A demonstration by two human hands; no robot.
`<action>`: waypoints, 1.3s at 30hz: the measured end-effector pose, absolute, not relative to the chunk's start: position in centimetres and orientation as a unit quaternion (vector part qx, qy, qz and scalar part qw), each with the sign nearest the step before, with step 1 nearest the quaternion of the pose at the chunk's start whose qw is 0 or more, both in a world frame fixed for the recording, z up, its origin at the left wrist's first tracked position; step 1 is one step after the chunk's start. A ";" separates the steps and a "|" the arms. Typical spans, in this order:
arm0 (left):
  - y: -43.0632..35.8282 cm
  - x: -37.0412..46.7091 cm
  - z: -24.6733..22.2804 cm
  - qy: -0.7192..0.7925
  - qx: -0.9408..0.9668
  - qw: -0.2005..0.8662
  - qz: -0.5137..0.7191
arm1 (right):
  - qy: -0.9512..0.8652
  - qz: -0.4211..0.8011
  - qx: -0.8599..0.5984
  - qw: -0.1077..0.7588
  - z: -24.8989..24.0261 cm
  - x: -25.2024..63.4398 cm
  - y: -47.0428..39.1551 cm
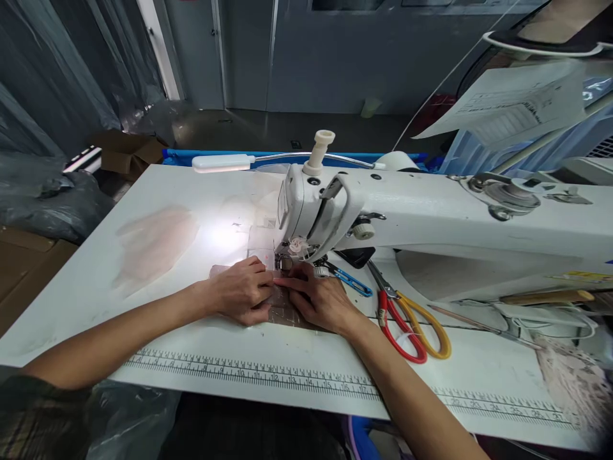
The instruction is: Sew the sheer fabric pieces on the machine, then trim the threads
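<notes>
A white sewing machine (412, 204) stands on the white table, its needle area just beyond my fingertips. My left hand (242, 291) is closed on a thin pinkish fabric (220, 269) left of the presser foot. Close beside it, my right hand (318, 295) pinches the same fabric in front of the needle, thumb and index finger together. Part of the fabric lies flat on the brown bed plate under both hands; its exact edges are hidden by my fingers.
Right of my right hand lie blue snips (353, 281) and scissors with red and yellow handles (424, 326). Pale lace (572, 377) is at the far right. A ruler strip (249, 374) runs along the front edge. A lamp (223, 163) lights the table.
</notes>
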State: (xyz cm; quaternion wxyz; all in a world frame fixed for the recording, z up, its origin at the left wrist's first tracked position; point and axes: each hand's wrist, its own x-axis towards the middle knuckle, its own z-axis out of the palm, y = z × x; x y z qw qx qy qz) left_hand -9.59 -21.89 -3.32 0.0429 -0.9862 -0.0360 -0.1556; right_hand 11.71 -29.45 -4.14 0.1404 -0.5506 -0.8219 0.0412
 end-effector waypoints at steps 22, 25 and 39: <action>-21.7 -9.6 -3.5 -0.118 -0.983 0.036 -0.133 | -0.807 0.002 -0.579 0.116 -4.0 11.1 -29.8; -21.5 -9.6 -3.6 -0.121 -0.982 0.032 -0.140 | -0.811 0.000 -0.572 0.122 -4.1 11.1 -29.7; -20.8 -9.7 -3.5 -0.150 -0.978 0.021 -0.146 | -0.793 -0.044 -0.606 0.048 -3.9 9.5 -29.5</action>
